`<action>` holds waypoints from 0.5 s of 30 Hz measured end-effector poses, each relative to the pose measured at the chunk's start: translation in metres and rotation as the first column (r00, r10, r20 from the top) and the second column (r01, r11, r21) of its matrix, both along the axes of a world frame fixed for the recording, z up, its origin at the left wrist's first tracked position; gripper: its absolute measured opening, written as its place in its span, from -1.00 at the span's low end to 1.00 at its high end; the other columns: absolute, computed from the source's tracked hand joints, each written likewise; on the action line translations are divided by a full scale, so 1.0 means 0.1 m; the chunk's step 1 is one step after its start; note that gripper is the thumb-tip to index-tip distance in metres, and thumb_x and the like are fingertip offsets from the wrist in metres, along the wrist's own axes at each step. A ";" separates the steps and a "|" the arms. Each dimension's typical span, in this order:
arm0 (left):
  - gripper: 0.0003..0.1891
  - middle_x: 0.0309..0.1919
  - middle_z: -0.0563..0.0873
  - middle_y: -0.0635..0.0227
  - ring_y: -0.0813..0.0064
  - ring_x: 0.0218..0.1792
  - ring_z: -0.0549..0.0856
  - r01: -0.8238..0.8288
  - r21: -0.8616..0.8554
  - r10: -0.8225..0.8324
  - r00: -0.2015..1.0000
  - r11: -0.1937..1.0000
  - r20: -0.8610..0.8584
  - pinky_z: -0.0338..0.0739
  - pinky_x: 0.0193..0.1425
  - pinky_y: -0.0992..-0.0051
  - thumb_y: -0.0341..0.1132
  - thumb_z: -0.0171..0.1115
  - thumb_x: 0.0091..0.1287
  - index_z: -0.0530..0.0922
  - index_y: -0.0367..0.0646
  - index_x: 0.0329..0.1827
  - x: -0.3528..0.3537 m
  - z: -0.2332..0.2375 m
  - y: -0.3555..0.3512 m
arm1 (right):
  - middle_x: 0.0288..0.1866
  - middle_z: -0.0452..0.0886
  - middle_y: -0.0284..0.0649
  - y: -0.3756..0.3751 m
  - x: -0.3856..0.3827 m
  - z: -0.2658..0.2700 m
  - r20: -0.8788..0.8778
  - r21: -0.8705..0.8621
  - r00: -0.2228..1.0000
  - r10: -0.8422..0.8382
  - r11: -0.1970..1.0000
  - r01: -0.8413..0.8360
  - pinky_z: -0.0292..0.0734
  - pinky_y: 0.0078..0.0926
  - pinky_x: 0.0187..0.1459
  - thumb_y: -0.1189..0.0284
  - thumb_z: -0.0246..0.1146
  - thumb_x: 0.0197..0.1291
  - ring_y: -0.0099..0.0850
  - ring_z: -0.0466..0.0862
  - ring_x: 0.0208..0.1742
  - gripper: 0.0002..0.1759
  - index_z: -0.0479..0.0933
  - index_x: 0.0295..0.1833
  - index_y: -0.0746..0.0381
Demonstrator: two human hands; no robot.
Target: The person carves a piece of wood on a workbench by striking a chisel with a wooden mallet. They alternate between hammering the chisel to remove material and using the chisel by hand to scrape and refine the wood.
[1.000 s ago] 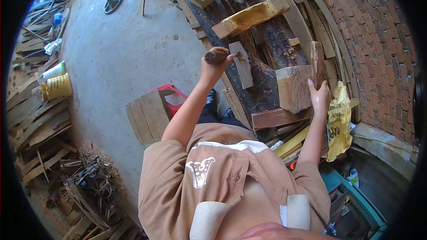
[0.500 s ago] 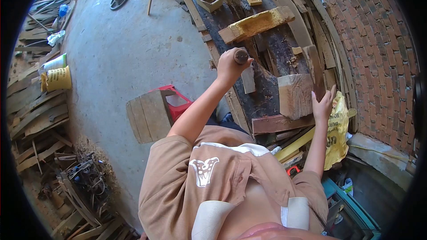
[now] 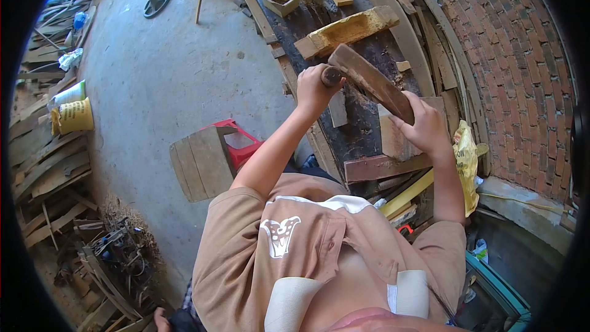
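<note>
My left hand [image 3: 315, 91] is closed around a round wooden handle [image 3: 332, 76], whose dark end faces up; the rest of that tool is hidden below the fist. In my right hand [image 3: 424, 124] is a long brown wood block [image 3: 375, 80], gripped near its closer end and slanting up and leftward. Its far end comes close beside the handle. Under it, a pale wood block [image 3: 396, 138] sits on the dark workbench [image 3: 362, 135], partly covered by my right hand. A narrow grey piece [image 3: 337, 110] shows just below my left fist.
A hollowed yellowish beam [image 3: 350, 29] lies across the bench, with two small hollowed wooden boxes [image 3: 281, 1] beyond it. A reddish board [image 3: 384, 167] is at the near end. Brick wall [image 3: 510, 67] and yellow bag [image 3: 466, 169] stand right; a red stool [image 3: 243, 150] is left.
My right hand has taken hold of the brown wood block at the bench's right side, raised it and swung it left toward my left hand. The left hand keeps its grip on the handle.
</note>
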State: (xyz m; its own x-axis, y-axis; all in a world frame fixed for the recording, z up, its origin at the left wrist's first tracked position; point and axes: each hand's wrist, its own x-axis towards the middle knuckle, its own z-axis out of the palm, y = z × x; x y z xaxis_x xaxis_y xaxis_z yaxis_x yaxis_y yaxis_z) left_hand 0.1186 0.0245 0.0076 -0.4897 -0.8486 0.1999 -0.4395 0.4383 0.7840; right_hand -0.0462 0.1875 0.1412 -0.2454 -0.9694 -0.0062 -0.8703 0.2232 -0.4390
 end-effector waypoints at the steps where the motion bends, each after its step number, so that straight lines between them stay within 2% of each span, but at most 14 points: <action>1: -0.71 -0.39 0.63 0.29 0.24 -0.25 0.57 0.010 0.010 -0.009 0.999 1.000 -0.051 0.38 -0.09 0.31 -0.15 0.38 -0.11 0.56 -0.07 -0.36 0.02 -0.01 0.01 | -0.24 0.56 0.03 -0.01 -0.02 0.01 -0.037 0.036 0.998 0.043 0.998 -0.042 0.48 -0.28 -0.22 0.16 0.28 -0.03 -0.05 0.60 -0.24 -0.41 0.31 0.06 0.24; 3: -0.71 -0.39 0.63 0.30 0.24 -0.24 0.57 0.010 0.024 -0.008 0.994 1.000 -0.106 0.38 -0.08 0.31 -0.15 0.39 -0.11 0.56 -0.07 -0.36 0.02 -0.03 0.00 | -0.24 0.57 0.00 0.00 0.02 0.10 0.009 0.045 1.000 0.023 0.999 -0.023 0.48 -0.30 -0.20 0.19 0.27 0.00 -0.09 0.61 -0.23 -0.43 0.31 0.07 0.25; 5: -0.70 -0.39 0.63 0.31 0.25 -0.24 0.56 -0.022 -0.004 0.021 0.995 1.000 -0.098 0.37 -0.09 0.30 -0.15 0.39 -0.11 0.55 -0.07 -0.36 0.02 -0.05 0.00 | -0.21 0.56 -0.01 0.04 0.11 0.12 0.215 -0.232 0.976 -0.032 0.969 0.083 0.47 -0.34 -0.17 0.22 0.26 0.03 -0.14 0.61 -0.18 -0.44 0.30 0.09 0.27; 6: -0.70 -0.39 0.63 0.31 0.25 -0.24 0.56 -0.019 -0.001 0.019 0.995 1.000 -0.097 0.37 -0.09 0.30 -0.15 0.39 -0.11 0.55 -0.07 -0.36 0.02 -0.04 0.01 | -0.17 0.54 -0.01 0.05 0.13 0.15 0.357 -0.230 0.933 -0.041 0.964 0.130 0.46 -0.37 -0.14 0.25 0.24 0.05 -0.17 0.59 -0.12 -0.46 0.29 0.09 0.29; 7: -0.70 -0.39 0.63 0.31 0.25 -0.24 0.56 -0.023 0.001 0.023 0.996 1.000 -0.082 0.37 -0.09 0.30 -0.15 0.39 -0.11 0.55 -0.06 -0.36 0.01 0.00 0.01 | -0.17 0.54 -0.01 0.05 0.14 0.15 0.356 -0.230 0.933 -0.044 0.964 0.134 0.46 -0.37 -0.14 0.25 0.24 0.05 -0.17 0.59 -0.12 -0.46 0.29 0.09 0.29; 9: -0.70 -0.39 0.63 0.31 0.26 -0.23 0.56 -0.017 0.003 0.017 0.998 1.000 -0.067 0.37 -0.09 0.31 -0.16 0.39 -0.11 0.55 -0.06 -0.36 -0.01 0.01 0.01 | -0.12 0.52 0.02 0.05 0.14 0.15 0.348 -0.273 0.935 0.069 0.962 0.030 0.46 -0.34 -0.13 0.25 0.25 0.03 -0.11 0.57 -0.07 -0.45 0.29 0.09 0.29; 10: -0.70 -0.39 0.63 0.31 0.26 -0.23 0.56 -0.007 0.014 0.008 0.999 1.000 -0.048 0.37 -0.09 0.31 -0.16 0.39 -0.11 0.55 -0.06 -0.35 -0.02 0.00 0.01 | -0.12 0.53 0.02 0.03 0.16 0.13 0.194 -0.242 0.977 0.087 0.970 -0.039 0.47 -0.30 -0.12 0.26 0.27 0.02 -0.08 0.57 -0.07 -0.43 0.29 0.11 0.28; 11: -0.70 -0.39 0.63 0.32 0.26 -0.23 0.56 0.002 0.024 -0.002 1.000 1.000 -0.030 0.36 -0.08 0.31 -0.16 0.38 -0.11 0.55 -0.06 -0.35 -0.02 0.00 0.00 | -0.12 0.53 0.02 0.02 0.15 0.13 0.190 -0.244 0.979 0.080 0.969 -0.032 0.47 -0.30 -0.12 0.26 0.27 0.02 -0.08 0.57 -0.07 -0.43 0.29 0.11 0.28; 13: -0.71 -0.39 0.63 0.31 0.26 -0.23 0.56 0.020 0.015 -0.020 0.999 1.000 -0.025 0.37 -0.08 0.31 -0.16 0.38 -0.11 0.55 -0.06 -0.36 -0.02 0.00 -0.01 | -0.15 0.55 0.00 0.02 0.13 0.13 0.125 0.047 0.991 0.055 0.997 -0.062 0.48 -0.27 -0.14 0.29 0.29 -0.01 -0.06 0.58 -0.10 -0.41 0.28 0.12 0.27; 14: -0.71 -0.40 0.63 0.31 0.25 -0.23 0.56 0.027 0.009 -0.027 0.999 1.000 -0.018 0.37 -0.08 0.32 -0.16 0.38 -0.11 0.55 -0.06 -0.36 -0.02 0.00 -0.02 | -0.19 0.57 -0.03 0.05 0.13 0.12 0.084 -0.026 0.995 0.049 0.999 -0.047 0.49 -0.31 -0.15 0.27 0.28 0.00 -0.11 0.60 -0.14 -0.41 0.27 0.13 0.27; 15: -0.71 -0.40 0.63 0.31 0.25 -0.23 0.56 0.031 0.005 -0.031 0.999 0.999 -0.020 0.37 -0.08 0.32 -0.16 0.38 -0.11 0.55 -0.06 -0.36 -0.04 0.02 -0.04 | -0.19 0.57 -0.03 0.05 0.12 0.12 0.082 -0.029 0.996 0.045 0.999 -0.043 0.49 -0.31 -0.15 0.27 0.28 0.00 -0.11 0.60 -0.14 -0.41 0.27 0.13 0.27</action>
State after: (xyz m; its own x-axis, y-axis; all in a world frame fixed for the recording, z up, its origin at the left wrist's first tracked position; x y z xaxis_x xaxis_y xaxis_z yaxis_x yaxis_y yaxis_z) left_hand 0.1151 0.0209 0.0095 -0.5120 -0.8342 0.2049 -0.4101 0.4470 0.7950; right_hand -0.0338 0.1929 0.1536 -0.2025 -0.9793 0.0020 -0.8395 0.1725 -0.5153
